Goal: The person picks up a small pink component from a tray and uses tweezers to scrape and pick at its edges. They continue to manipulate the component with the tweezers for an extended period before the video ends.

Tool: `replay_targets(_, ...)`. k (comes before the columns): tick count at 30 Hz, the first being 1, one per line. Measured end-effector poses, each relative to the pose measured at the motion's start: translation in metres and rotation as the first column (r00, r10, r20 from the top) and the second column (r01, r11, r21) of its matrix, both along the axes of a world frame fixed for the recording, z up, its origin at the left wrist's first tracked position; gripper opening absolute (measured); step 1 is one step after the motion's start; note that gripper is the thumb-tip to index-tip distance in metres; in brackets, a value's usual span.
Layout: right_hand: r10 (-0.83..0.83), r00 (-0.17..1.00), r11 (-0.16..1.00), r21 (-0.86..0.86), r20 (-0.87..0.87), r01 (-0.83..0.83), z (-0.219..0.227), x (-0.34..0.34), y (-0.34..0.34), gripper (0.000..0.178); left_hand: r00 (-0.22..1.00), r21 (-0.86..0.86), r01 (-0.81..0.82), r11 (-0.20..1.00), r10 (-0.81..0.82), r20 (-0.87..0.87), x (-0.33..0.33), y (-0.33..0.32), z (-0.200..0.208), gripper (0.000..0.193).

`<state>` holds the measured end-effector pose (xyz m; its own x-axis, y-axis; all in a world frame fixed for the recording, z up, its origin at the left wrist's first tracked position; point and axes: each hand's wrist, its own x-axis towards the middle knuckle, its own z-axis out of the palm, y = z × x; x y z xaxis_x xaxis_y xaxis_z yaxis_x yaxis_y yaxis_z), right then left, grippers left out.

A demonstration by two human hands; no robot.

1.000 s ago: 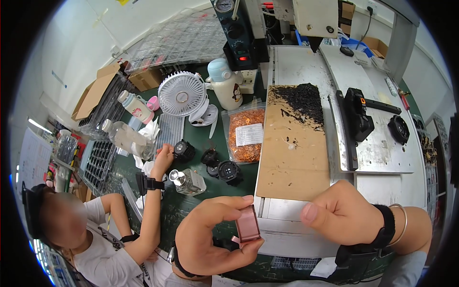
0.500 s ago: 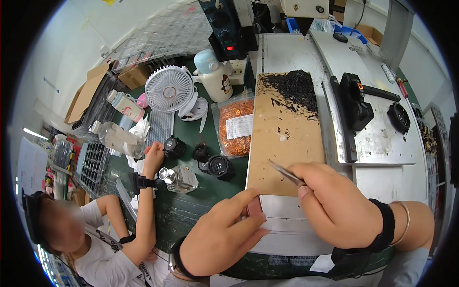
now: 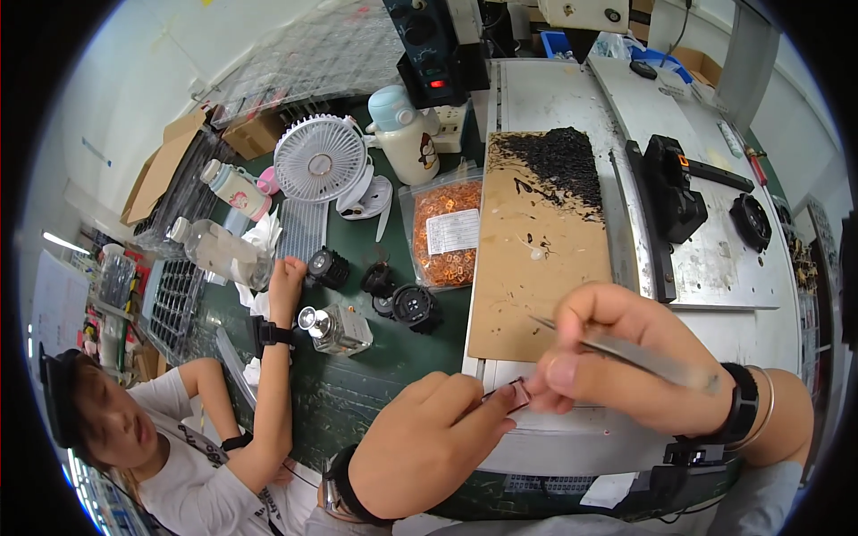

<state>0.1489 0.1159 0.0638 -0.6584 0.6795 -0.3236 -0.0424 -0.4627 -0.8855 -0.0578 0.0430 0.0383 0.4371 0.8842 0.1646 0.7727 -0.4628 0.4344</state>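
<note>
Between the thumb and fingers of my left hand [image 3: 424, 447] is a small reddish-brown rectangular piece [image 3: 516, 394], just off the near edge of a tan board [image 3: 536, 295]. My right hand [image 3: 630, 375] holds metal tweezers [image 3: 639, 355], their tip pointing left over the board. Its fingertips are close against the small piece; whether they grip it too is hard to tell. Heaped at the board's far end are many small black parts [image 3: 563, 170], with a few scattered nearer.
A bag of small orange parts [image 3: 447, 234] lies left of the board. Beyond my left hand stand a glass pump bottle [image 3: 341, 330], round black parts [image 3: 414, 308] and a white fan [image 3: 322, 161]. At left sits a person [image 3: 192, 429], one hand by the parts. A black fixture [image 3: 670, 192] stands right.
My right hand has turned, its fingers coming left to the small piece and the tweezers now lying across the palm. My left hand has shifted slightly right with the piece.
</note>
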Motion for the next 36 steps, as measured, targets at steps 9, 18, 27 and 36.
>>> replay_targets(9,0.08,0.973,0.881,0.442,0.217,-0.171,-0.001,0.003,-0.008,0.021,0.999,0.133,0.006,0.991,0.0,-0.042,0.007,-0.002,0.005,0.031)
replay_targets(18,0.044,0.962,0.471,0.843,0.271,-0.259,-0.009,0.002,-0.008,0.014,0.994,0.115,-0.009,0.993,0.021,-0.109,0.011,-0.007,0.007,0.028)
replay_targets(27,0.073,0.898,0.389,0.817,0.434,-0.426,-0.013,0.001,-0.007,0.019,0.997,0.123,-0.032,0.992,0.041,-0.069,0.005,-0.003,0.0,0.029)
replay_targets(36,0.044,0.966,0.612,0.758,0.255,-0.228,-0.011,0.001,-0.01,0.022,0.997,0.11,-0.016,0.994,0.024,-0.074,0.007,0.001,-0.005,0.029)
